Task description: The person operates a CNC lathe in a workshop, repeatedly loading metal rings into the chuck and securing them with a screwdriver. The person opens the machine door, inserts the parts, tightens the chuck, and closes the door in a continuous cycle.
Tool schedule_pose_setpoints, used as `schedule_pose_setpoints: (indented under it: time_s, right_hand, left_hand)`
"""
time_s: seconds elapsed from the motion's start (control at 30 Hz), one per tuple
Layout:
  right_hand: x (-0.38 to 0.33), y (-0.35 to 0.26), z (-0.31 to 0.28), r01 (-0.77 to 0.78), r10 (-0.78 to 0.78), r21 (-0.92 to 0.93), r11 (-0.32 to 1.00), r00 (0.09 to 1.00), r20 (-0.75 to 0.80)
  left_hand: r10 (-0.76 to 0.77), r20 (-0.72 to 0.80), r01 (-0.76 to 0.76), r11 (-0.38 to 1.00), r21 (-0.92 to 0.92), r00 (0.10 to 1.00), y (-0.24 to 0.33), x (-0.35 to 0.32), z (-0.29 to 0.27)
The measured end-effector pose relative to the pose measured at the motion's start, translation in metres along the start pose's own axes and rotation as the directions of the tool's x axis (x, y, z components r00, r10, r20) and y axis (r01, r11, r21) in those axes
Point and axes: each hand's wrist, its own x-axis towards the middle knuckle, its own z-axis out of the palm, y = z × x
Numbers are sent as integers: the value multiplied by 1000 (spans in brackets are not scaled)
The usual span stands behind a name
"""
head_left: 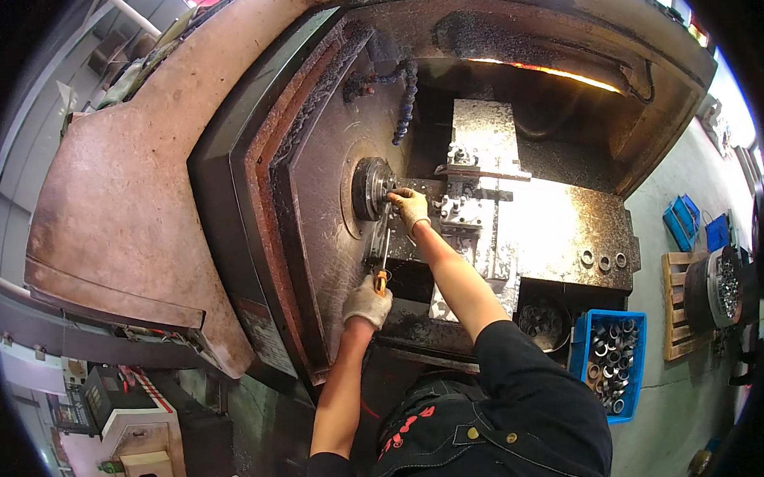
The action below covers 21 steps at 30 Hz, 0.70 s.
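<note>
My left hand (367, 303), in a light work glove, is closed round an orange air blow gun (382, 278). Its thin metal nozzle (387, 242) points up toward the lathe chuck (372, 188). My right hand (410, 207), in a yellowish glove, reaches to the front of the chuck with its fingers pressed together there. Whatever lies between those fingers is hidden. Just right of that hand stand the tool holders (461, 210) on the slide, dusted with metal chips.
Three metal rings (604, 263) sit on the machine's flat right-hand bed (558, 228). A blue crate (581, 349) of metal rings stands below it. Above the chuck hangs a blue segmented coolant hose (407, 103). A wooden pallet (677, 304) carries a drum of parts at far right.
</note>
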Motion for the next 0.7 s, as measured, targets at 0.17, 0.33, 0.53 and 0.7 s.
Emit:
schedule_pose_setpoints:
  time_s: [0.17, 0.33, 0.53, 0.7]
  right_hand:
    - [-1, -3, 7, 37, -28, -113, 993, 997, 77]
    - [20, 4, -6, 199, -206, -151, 968, 978, -28]
    - [19, 2, -2, 187, -164, -353, 916, 982, 96]
    - [35, -4, -18, 179, -149, -187, 966, 975, 164]
  left_hand:
    - [-29, -7, 28, 997, -77, 1000, -16, -12, 8]
    - [83, -46, -91, 969, -230, 996, -35, -40, 36]
    - [431, -224, -482, 829, -284, 874, -120, -128, 60]
    - [158, -247, -273, 788, -552, 956, -149, -211, -5]
